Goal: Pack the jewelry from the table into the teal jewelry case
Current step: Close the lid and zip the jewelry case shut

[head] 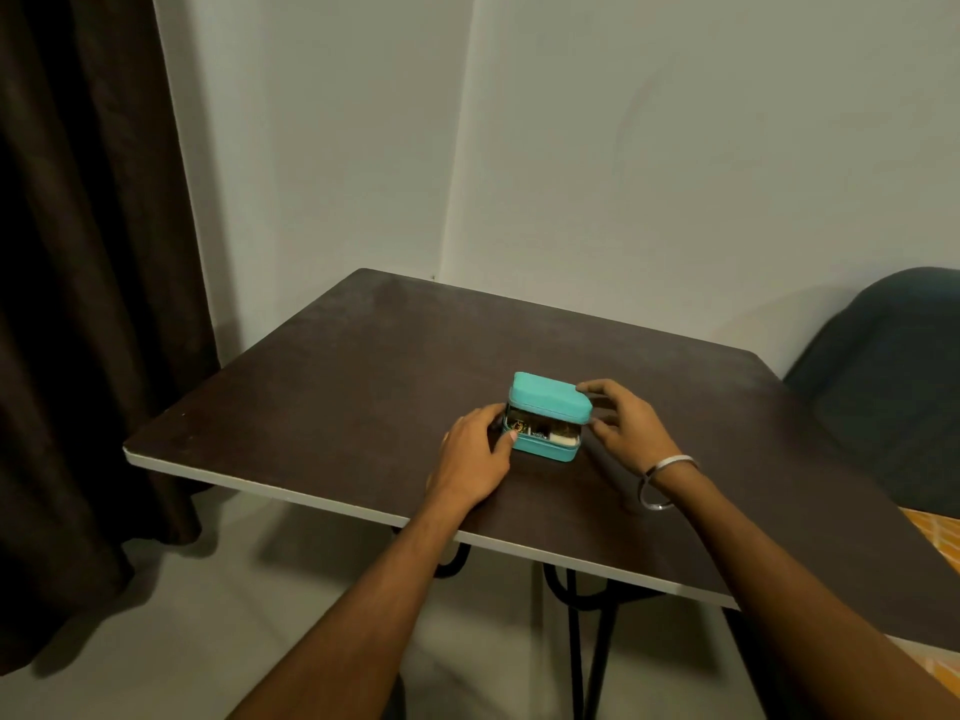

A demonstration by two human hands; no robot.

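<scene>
The teal jewelry case (pixel 549 402) sits near the middle of the dark table (pixel 363 387), its lid tilted down and only a narrow gap left at the front. Through that gap I see small gold and white jewelry pieces (pixel 540 429) lying inside. My left hand (pixel 475 457) presses against the case's left front corner, thumb on the lower half. My right hand (pixel 621 423) holds the lid's right end, fingers on top and at the side. A silver bangle (pixel 655 480) hangs on my right wrist. No loose jewelry shows on the tabletop.
A dark curtain (pixel 78 304) hangs at the left. A dark blue chair (pixel 883 387) stands beyond the table's right edge. An orange patterned surface (pixel 937 537) shows at the far right. The table's pale front edge runs just under my forearms.
</scene>
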